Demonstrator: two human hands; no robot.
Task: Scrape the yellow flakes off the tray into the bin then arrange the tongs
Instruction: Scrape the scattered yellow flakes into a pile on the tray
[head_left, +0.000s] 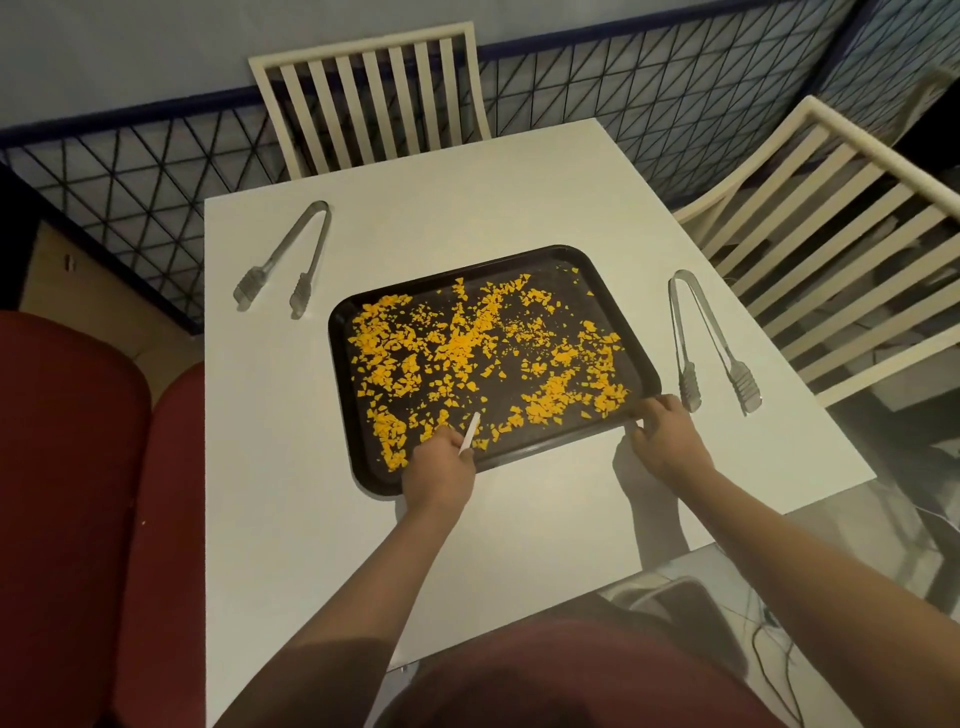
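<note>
**White bench, flakes untouched, no bin in sight**

White bench (519, 519) fills our view. Nearest, our left hand (441, 470) keeps a closed grip on a thin white scraper (470, 434), its tip on the tray's near edge. Our right hand (662, 434) pinches the near right corner of the dark tray (613, 275). Yellow flakes (467, 348) lie spread across the whole tray, none gathered. No bin shows, so carrying or tilting the tray from one corner could spill flakes over the bench, we judge. Beyond, one pair of tongs (709, 340) lies right of the tray, another pair of tongs (288, 260) far left, both open. Slatted chairs (374, 98) and a dark lattice fence (130, 171) stand behind.
</note>
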